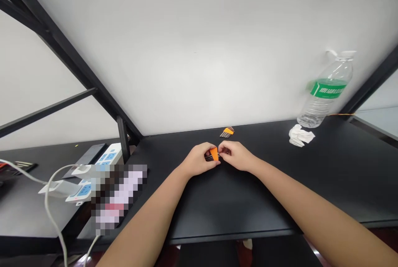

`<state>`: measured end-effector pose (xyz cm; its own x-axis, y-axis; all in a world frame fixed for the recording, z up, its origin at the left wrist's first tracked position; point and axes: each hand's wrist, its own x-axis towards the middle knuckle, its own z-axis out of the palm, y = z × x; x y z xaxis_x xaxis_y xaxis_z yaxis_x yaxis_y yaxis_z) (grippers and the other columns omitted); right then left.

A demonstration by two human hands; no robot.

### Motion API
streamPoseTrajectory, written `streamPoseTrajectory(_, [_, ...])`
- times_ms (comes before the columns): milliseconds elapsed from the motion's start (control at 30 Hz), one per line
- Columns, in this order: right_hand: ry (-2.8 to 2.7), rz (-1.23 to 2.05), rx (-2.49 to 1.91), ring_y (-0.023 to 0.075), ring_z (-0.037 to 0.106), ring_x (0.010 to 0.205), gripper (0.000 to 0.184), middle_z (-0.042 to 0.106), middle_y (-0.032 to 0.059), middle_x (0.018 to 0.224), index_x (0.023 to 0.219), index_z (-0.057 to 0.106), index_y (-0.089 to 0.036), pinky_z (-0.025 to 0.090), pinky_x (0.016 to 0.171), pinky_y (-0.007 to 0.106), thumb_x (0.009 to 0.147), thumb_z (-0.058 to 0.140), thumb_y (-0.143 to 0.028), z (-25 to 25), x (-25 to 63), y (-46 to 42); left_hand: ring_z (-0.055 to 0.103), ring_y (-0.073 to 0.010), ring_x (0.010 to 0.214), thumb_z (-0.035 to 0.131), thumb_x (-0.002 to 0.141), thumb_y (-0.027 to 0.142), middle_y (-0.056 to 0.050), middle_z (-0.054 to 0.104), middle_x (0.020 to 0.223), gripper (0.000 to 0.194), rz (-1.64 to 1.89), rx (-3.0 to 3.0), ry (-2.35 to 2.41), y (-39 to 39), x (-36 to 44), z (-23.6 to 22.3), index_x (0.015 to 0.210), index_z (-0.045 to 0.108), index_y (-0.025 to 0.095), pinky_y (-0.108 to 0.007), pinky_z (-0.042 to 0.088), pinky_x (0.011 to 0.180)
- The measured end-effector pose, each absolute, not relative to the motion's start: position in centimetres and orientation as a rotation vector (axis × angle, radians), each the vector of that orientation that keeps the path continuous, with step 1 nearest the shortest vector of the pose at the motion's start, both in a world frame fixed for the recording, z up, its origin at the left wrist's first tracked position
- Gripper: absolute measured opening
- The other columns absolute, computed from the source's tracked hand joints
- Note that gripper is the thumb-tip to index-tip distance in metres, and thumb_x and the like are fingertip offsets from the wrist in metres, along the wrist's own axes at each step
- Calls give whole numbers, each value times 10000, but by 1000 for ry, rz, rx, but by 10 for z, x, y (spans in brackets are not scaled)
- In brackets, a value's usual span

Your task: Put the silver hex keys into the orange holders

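Two bare forearms are nearest the camera, the left forearm [146,217] and the right forearm [311,205], and are extended from the lower corners toward the middle of a black desk [236,205]. Behind the desk, a white wall panel [186,51] is edged by a black metal frame [62,39]. Off to the left, a white power strip [108,155] with blue sockets is crossed by a white cable [51,200], and part of that area is hidden by a pixelated patch [118,196]. On the right, a clear plastic water bottle [325,93] with a green label is seen at the back of the desk, and a crumpled white tissue [300,135] is placed just below it in the view. The left hand [197,160] and right hand [235,156] are held narrow and close together, with a hex key set [213,155] in an orange holder gripped between their fingers at mid-desk. A second hex key set [226,132] is left lying just beyond them. Good control is best kept by pinching the holder with the fingertips, so that the small keys are not dropped.
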<state>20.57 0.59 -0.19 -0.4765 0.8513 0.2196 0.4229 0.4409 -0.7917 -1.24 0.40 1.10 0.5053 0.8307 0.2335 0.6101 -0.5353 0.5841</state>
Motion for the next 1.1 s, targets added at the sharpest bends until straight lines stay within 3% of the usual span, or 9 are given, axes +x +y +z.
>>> streamPoseTrajectory(200, [-1956,1135,-1055,135,584,720,165,620,-26,800,907,579,-214,467,657,263,765,568,-131,-4,202,8,614,-193,850,775,752,327,-22,674,942,345,675,2414,1115,6,-10,11,1061,663,223,-313,489,759])
streamPoseTrajectory(500, [-1892,1317,-1069,129,610,716,95,636,-20,778,906,619,-205,472,657,257,835,561,-180,-2,205,9,630,-209,877,769,751,305,-29,682,955,307,638,2393,1106,7,-10,14,1034,672,236,-332,494,789])
streamPoseTrajectory(667, [-1781,1463,-1091,134,638,683,115,665,11,778,908,668,-178,531,658,271,831,583,-170,-5,207,13,641,-216,902,765,749,284,-27,695,977,335,624,2399,1104,7,-12,16,1072,682,255,-335,504,804])
streamPoseTrajectory(900, [-1826,1308,-1227,145,671,661,137,700,16,732,909,699,-187,541,646,262,811,607,-160,2,220,17,643,-228,876,777,732,327,-32,699,958,351,626,2425,1168,9,-16,16,1061,682,252,-340,519,779])
streamPoseTrajectory(1100, [-1906,1353,-1346,159,667,633,144,692,15,702,886,675,-183,526,582,256,778,591,-139,7,244,19,644,-215,857,749,713,270,-36,689,977,353,654,2333,1242,10,-19,13,1056,673,229,-327,536,762])
